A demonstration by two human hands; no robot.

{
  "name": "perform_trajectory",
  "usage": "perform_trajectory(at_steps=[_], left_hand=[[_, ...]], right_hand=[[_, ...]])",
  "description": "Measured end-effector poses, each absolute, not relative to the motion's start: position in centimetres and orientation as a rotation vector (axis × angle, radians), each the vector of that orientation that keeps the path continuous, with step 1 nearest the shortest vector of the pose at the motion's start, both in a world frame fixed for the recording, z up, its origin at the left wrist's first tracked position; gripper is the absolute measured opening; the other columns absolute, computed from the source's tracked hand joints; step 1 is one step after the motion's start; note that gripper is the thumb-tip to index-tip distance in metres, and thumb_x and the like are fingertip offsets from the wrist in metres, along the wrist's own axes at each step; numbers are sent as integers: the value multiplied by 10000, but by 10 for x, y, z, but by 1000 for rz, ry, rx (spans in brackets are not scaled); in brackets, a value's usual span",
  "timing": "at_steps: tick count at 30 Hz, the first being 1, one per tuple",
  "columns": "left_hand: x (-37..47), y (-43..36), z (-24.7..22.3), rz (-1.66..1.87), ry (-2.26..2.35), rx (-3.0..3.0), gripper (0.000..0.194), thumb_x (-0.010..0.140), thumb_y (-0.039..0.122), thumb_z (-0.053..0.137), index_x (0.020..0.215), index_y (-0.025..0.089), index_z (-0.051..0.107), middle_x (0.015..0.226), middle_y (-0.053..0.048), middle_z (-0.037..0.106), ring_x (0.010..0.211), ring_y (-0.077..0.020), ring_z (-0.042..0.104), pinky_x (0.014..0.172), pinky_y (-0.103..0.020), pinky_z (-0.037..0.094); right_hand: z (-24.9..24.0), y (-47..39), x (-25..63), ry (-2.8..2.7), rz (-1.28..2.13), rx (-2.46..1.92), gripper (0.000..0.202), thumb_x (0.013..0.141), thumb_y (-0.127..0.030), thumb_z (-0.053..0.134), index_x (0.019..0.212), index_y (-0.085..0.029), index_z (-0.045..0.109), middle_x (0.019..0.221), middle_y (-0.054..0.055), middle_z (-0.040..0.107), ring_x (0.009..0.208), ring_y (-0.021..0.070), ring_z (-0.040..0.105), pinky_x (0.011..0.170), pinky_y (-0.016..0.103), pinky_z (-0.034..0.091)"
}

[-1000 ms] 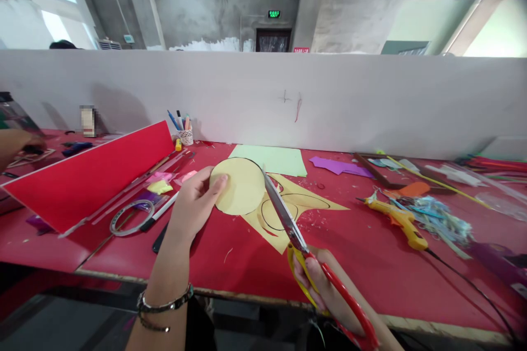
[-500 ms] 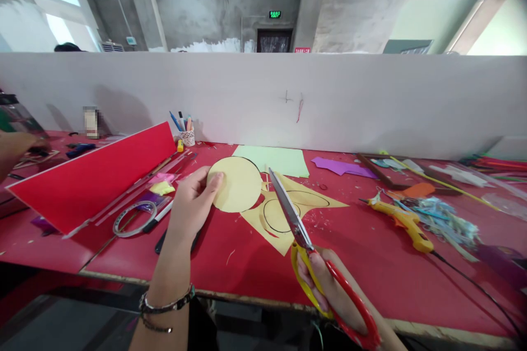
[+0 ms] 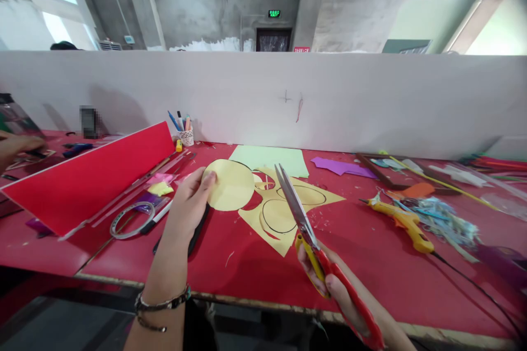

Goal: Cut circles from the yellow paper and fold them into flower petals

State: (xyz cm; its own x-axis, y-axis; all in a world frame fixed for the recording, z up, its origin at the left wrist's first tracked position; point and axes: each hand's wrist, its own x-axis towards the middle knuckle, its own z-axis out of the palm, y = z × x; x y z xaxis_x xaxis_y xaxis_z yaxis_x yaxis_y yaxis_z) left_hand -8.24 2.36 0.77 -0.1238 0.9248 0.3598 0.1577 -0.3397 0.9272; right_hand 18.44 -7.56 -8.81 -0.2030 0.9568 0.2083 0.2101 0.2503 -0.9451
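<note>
A round yellow paper disc (image 3: 230,186) is pinched at its left edge between the thumb and fingers of my left hand (image 3: 191,200). My right hand (image 3: 333,279) grips scissors (image 3: 295,200) with one red and one yellow handle; the blades point up and away, slightly parted. Under and behind the blades lies a yellow paper sheet (image 3: 272,238) with cut-out gaps and black oval outlines drawn on it. Pale green paper (image 3: 284,159) rests flat behind the disc.
A red board (image 3: 102,175) leans at left, near a tape roll (image 3: 119,225) and a pen cup (image 3: 186,136). At right lie a yellow glue gun (image 3: 405,222) with its cord, blue scraps (image 3: 444,222) and purple paper (image 3: 343,167). Another person's hand (image 3: 16,145) shows far left.
My left hand and the disc have shifted slightly left. The scissors have moved a little right and turned, and their blades now show a small gap. The other person's hand has lowered.
</note>
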Motion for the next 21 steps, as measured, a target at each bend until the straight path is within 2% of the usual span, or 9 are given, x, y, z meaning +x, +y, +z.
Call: perform_trajectory(at_steps=[2, 4, 6, 9, 13, 16, 19, 21], left_hand=[[-83, 22, 8, 1522, 1262, 1533, 309, 787, 474, 559, 663, 199, 495, 620, 41, 432, 582, -111, 425, 506, -198, 363], [-84, 19, 9, 1490, 1271, 1577, 304, 788, 474, 559, 674, 197, 514, 617, 40, 441, 575, -111, 424, 499, -200, 359], [-84, 16, 11, 1460, 1258, 1594, 301, 783, 476, 565, 691, 191, 543, 627, 31, 474, 584, -118, 448, 506, -205, 375], [-84, 13, 13, 1436, 1207, 1568, 298, 773, 474, 582, 742, 178, 598, 655, 14, 533, 606, -126, 493, 518, -206, 403], [-85, 15, 11, 1406, 1141, 1523, 312, 749, 478, 611, 802, 172, 640, 634, 8, 567, 575, -130, 519, 501, -209, 424], [-83, 16, 10, 1390, 1118, 1488, 324, 738, 486, 619, 823, 175, 648, 638, 6, 588, 560, -133, 535, 502, -216, 443], [-81, 15, 11, 1390, 1120, 1475, 312, 744, 475, 619, 828, 176, 645, 649, 9, 596, 584, -133, 555, 510, -206, 445], [-80, 14, 11, 1407, 1118, 1471, 299, 749, 464, 618, 831, 177, 637, 654, 13, 593, 591, -129, 549, 515, -202, 438]], right_hand=[[-89, -74, 191, -1697, 988, -1147, 518, 832, -567, 477, 1215, -219, 507, 1057, 119, 612, 964, 298, 583, 834, 435, 486], [-83, -73, 193, -1780, 886, -1205, 590, 792, -573, 527, 1250, -203, 486, 1034, 135, 626, 942, 325, 590, 795, 444, 497], [-70, -71, 191, -1845, 830, -1198, 559, 782, -574, 535, 1187, -188, 533, 974, 133, 641, 866, 318, 603, 721, 406, 511], [-49, -70, 184, -1909, 823, -1112, 406, 803, -548, 520, 988, -193, 588, 838, 89, 645, 710, 253, 599, 626, 324, 502], [-39, -70, 179, -1929, 810, -1134, 442, 775, -618, 512, 866, -193, 595, 731, 76, 628, 631, 238, 573, 542, 299, 471], [-49, -72, 182, -1897, 795, -1162, 554, 745, -660, 514, 991, -175, 618, 821, 110, 647, 732, 288, 604, 589, 334, 499], [-63, -75, 189, -1841, 852, -1177, 669, 762, -641, 511, 1222, -155, 533, 1001, 152, 643, 899, 338, 605, 728, 410, 517], [-71, -78, 194, -1836, 952, -1176, 667, 796, -608, 499, 1289, -159, 479, 1059, 156, 626, 947, 333, 594, 794, 431, 504]])
